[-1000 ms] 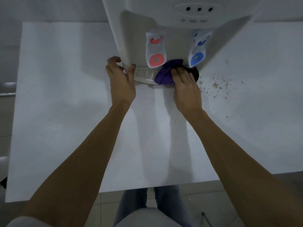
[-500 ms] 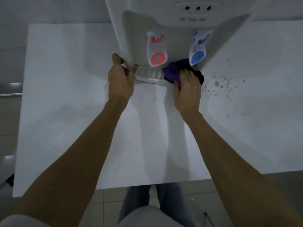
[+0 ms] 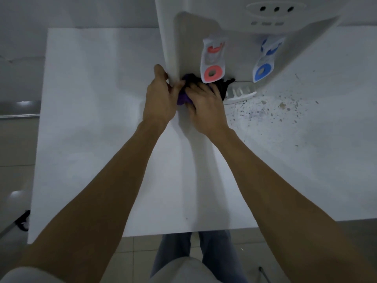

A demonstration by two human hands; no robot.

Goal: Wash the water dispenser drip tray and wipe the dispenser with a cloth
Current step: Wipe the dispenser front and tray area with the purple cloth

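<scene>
Left hand [image 3: 161, 99] braces the dispenser [image 3: 183, 37] corner, fingers curled on it; right hand [image 3: 206, 107] presses the purple cloth [image 3: 182, 98] onto the seated drip tray [image 3: 240, 92]. Risk: pressure dislodging the tray, smearing table [image 3: 91, 119] debris

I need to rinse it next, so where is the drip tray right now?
The drip tray sits at the dispenser's base, under the blue tap, just right of the right hand pressing the purple cloth.

Right hand [image 3: 206, 105] presses purple cloth [image 3: 182, 98] onto drip tray [image 3: 240, 92] (left hand [image 3: 161, 99] grips dispenser [image 3: 173, 48]).
</scene>
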